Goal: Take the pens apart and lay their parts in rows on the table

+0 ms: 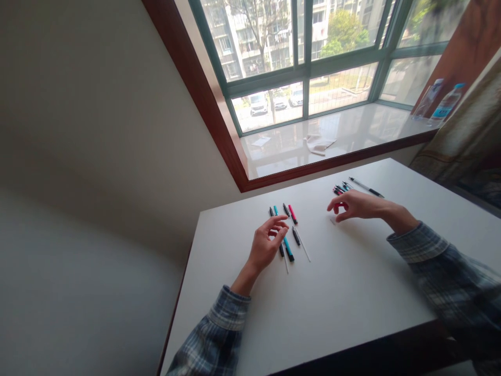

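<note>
My left hand hovers above a group of pen parts, fingers loosely curled and apart, holding nothing I can see. Beneath and beside it lie a teal pen barrel, black barrel pieces, a red pen barrel and thin white refills. On the right, my right hand is bent over the table with thumb and fingers apart. A small pale piece shows just below its fingertips. Several pens lie behind that hand, partly hidden by it. A white-and-black pen lies beyond.
The white table meets the wall below a red-framed window. On the sill are a crumpled cloth, a white paper and two plastic bottles. A curtain hangs at the right.
</note>
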The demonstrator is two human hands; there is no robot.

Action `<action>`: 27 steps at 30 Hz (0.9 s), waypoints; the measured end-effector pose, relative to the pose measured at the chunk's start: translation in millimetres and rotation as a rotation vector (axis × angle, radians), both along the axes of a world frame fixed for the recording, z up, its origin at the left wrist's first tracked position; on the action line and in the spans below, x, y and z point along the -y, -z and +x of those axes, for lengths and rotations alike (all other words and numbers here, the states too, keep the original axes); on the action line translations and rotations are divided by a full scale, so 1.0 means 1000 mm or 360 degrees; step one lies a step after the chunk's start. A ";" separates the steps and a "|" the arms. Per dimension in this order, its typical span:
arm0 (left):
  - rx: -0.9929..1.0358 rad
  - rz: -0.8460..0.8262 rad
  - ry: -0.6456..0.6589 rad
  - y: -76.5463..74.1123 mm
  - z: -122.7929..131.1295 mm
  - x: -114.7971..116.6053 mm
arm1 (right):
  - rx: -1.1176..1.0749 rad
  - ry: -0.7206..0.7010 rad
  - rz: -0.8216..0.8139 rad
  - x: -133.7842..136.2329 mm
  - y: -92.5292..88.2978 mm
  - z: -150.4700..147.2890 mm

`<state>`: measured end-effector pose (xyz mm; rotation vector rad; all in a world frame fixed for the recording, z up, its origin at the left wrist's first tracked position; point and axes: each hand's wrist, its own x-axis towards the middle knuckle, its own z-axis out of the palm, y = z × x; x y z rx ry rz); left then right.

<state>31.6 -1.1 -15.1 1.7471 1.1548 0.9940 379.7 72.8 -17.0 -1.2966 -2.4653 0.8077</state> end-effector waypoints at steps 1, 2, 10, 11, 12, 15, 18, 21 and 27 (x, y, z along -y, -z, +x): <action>-0.0005 0.0001 -0.0003 0.000 0.000 0.000 | 0.0016 0.0000 -0.0012 -0.001 0.002 0.003; -0.0010 0.0004 -0.0004 0.001 0.000 0.000 | 0.0031 0.0002 -0.0022 -0.002 0.004 0.006; -0.0027 0.0001 -0.0004 0.000 0.001 0.000 | 0.0062 0.0000 -0.0124 -0.007 0.011 0.015; -0.0029 0.0004 -0.0004 0.000 0.001 0.000 | 0.0063 -0.0002 -0.0129 -0.007 0.012 0.015; -0.0031 0.0008 -0.0003 0.000 0.001 0.000 | 0.0063 -0.0004 -0.0134 -0.007 0.012 0.014; -0.0028 0.0009 -0.0001 0.000 0.001 -0.001 | 0.0042 0.0001 -0.0144 -0.006 0.011 0.011; -0.0030 0.0005 0.0001 0.000 0.001 -0.001 | 0.0008 0.0009 -0.0140 -0.004 0.008 0.008; -0.0041 0.0007 -0.0006 0.001 0.001 -0.002 | 0.0032 0.0014 -0.0132 -0.003 0.004 0.010; -0.0041 -0.0004 -0.0006 0.003 -0.001 -0.001 | 0.0095 0.0036 -0.0195 -0.005 0.001 0.021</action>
